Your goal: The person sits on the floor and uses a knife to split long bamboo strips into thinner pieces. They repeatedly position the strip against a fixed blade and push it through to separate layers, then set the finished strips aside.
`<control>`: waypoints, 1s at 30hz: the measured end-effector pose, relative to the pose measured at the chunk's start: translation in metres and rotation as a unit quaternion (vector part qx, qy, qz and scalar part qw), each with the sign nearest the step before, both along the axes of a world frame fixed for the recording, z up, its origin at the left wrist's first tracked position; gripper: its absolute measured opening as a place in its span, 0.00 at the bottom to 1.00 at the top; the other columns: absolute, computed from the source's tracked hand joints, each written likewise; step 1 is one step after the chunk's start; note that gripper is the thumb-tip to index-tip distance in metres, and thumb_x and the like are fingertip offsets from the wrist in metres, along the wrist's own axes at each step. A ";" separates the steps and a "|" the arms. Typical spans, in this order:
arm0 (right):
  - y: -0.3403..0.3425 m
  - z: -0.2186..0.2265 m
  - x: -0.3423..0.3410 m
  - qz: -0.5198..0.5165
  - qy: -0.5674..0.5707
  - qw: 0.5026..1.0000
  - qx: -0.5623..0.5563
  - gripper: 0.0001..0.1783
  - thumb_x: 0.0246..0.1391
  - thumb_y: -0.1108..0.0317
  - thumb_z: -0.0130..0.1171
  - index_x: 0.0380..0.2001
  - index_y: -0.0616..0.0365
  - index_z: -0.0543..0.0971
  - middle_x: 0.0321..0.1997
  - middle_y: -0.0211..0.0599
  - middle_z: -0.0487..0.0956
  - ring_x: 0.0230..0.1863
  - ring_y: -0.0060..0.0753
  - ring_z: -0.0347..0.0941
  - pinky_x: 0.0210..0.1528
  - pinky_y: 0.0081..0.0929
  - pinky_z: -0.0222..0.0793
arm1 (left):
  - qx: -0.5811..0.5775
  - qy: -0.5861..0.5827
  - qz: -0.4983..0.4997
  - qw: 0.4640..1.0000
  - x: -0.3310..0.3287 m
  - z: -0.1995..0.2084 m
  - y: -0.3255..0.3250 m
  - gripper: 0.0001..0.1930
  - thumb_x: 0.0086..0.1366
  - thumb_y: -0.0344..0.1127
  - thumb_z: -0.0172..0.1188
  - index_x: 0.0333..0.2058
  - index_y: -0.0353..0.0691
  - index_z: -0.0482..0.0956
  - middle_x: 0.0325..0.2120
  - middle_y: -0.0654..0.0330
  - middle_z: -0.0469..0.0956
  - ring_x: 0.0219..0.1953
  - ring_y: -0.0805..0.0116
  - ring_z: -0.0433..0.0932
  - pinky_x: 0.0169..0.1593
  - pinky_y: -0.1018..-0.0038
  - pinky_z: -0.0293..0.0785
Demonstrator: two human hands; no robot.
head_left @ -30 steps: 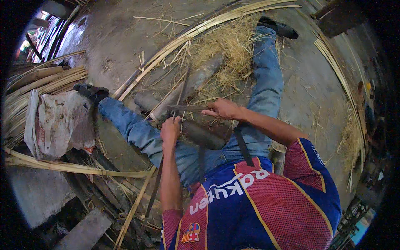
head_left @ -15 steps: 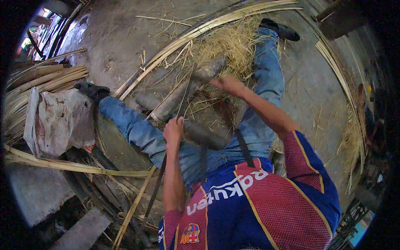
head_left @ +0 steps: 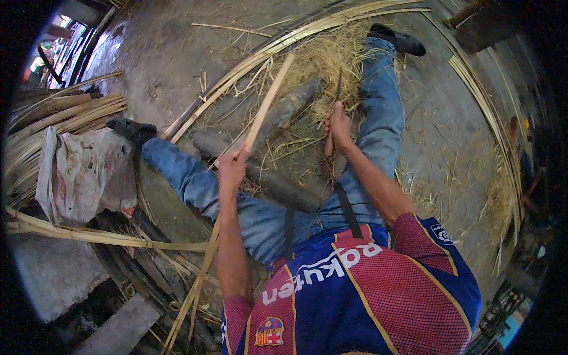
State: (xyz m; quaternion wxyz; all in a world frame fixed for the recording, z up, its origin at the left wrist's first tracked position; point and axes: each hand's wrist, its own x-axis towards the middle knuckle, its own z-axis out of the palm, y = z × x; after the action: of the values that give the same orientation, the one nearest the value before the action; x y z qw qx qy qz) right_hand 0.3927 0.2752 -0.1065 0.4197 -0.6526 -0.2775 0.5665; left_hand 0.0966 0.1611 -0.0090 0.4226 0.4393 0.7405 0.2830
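A long, pale bamboo strip (head_left: 269,100) is gripped in my left hand (head_left: 232,167), its far end slanting up and away over the ground. Its tail passes back beneath my left forearm. My right hand (head_left: 339,125) is closed around a knife (head_left: 339,87) with a narrow dark blade pointing away from me, its handle reaching back below the hand. Knife and strip are apart. Between my legs lie a grey log (head_left: 290,106) under the strip and a dark, rounded log (head_left: 290,190) nearer me. Thin shavings (head_left: 334,59) are heaped beyond the knife.
A bundle of long strips (head_left: 236,74) curves across the floor ahead. More strips (head_left: 89,115) are stacked at left, beside a whitish sack (head_left: 92,174). Split strips (head_left: 112,236) lie near my left side. Further strips (head_left: 479,100) and shavings (head_left: 503,195) line the right.
The strip in my left hand shows its pale face instead of its dark one and tilts further right. My right hand has moved right, away from the strip, with the knife pointing away.
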 end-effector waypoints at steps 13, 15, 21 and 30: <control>-0.032 -0.014 0.003 0.388 -0.307 0.854 0.158 0.33 0.62 0.40 0.51 0.28 0.65 0.80 0.20 0.58 0.76 0.25 0.59 0.75 0.31 0.47 0.69 | -0.020 -0.025 -0.062 0.998 -0.003 -0.088 -0.004 0.21 0.64 0.47 0.62 0.52 0.41 0.80 0.26 0.63 0.81 0.26 0.72 0.74 0.35 0.72 0.71; -0.001 -0.025 0.006 0.297 -0.343 0.885 0.102 0.34 0.61 0.39 0.50 0.27 0.65 0.80 0.23 0.59 0.77 0.27 0.62 0.75 0.33 0.48 0.70 | -0.079 -0.059 -0.057 0.993 -0.002 -0.078 0.002 0.21 0.65 0.45 0.63 0.52 0.39 0.80 0.22 0.68 0.75 0.24 0.78 0.68 0.32 0.76 0.68; -0.008 -0.022 0.012 0.321 -0.338 0.875 0.132 0.34 0.64 0.40 0.46 0.29 0.65 0.81 0.27 0.57 0.79 0.31 0.59 0.77 0.33 0.49 0.71 | -0.059 -0.063 -0.048 0.995 -0.012 -0.089 -0.003 0.20 0.66 0.45 0.62 0.51 0.40 0.81 0.15 0.74 0.66 0.20 0.82 0.62 0.24 0.76 0.59; -0.007 -0.040 0.015 0.255 -0.390 0.878 0.108 0.41 0.62 0.35 0.44 0.27 0.69 0.82 0.29 0.62 0.80 0.30 0.68 0.77 0.37 0.56 0.73 | 0.007 -0.017 -0.060 0.998 -0.004 -0.076 -0.006 0.20 0.66 0.45 0.62 0.51 0.39 0.80 0.18 0.70 0.70 0.23 0.82 0.61 0.26 0.77 0.61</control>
State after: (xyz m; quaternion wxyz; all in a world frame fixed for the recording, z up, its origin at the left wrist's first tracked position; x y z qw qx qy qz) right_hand 0.4081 0.2686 -0.1463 0.1861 -0.6780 -0.6347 0.3206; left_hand 0.0923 0.1550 -0.0848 0.4482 0.4806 0.7038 0.2698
